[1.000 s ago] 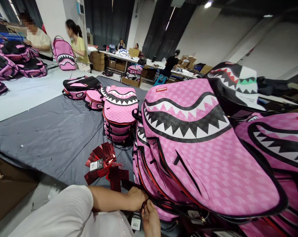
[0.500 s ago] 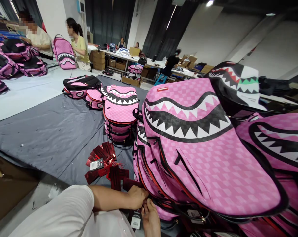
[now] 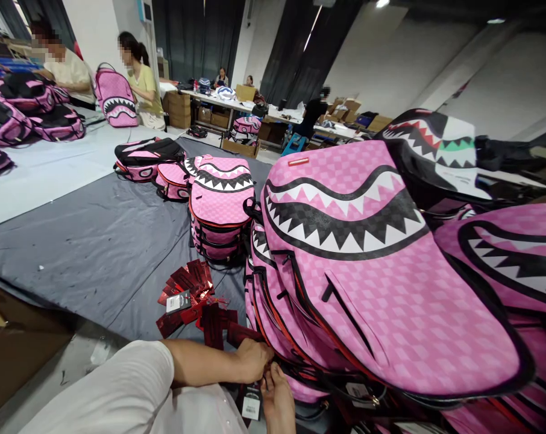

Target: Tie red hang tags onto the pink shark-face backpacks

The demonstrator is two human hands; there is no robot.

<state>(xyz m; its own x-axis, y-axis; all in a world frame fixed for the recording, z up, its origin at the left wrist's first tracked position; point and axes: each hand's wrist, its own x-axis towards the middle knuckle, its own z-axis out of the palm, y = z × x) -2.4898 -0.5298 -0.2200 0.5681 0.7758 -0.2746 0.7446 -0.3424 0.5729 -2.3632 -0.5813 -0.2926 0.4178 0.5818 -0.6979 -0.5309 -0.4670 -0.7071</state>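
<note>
At the edge of a stack of pink backpacks [image 3: 336, 271], my left hand [image 3: 253, 360] is closed, its fingertips meeting those of my right hand [image 3: 277, 395]. Whatever both hands pinch is too small and hidden to name. Just below them hangs a black hang tag [image 3: 251, 402] with a white barcode label. A dark red tag [image 3: 242, 335] lies beside my left hand. More shiny red tags [image 3: 189, 286] are fanned out on the grey cloth, with a barcode tag [image 3: 178, 302] among them. The top backpack carries a black-and-white shark-mouth print.
A smaller stack of pink backpacks [image 3: 222, 205] stands farther back on the grey-covered table [image 3: 96, 241]. To the right are more pink bags [image 3: 517, 259] and a black-and-white one [image 3: 454, 150]. A cardboard box [image 3: 20, 337] is at lower left. People sit at tables behind.
Both hands stay at nearly the same spot, fingertips together. The view has shifted very slightly; nothing else has visibly moved.
</note>
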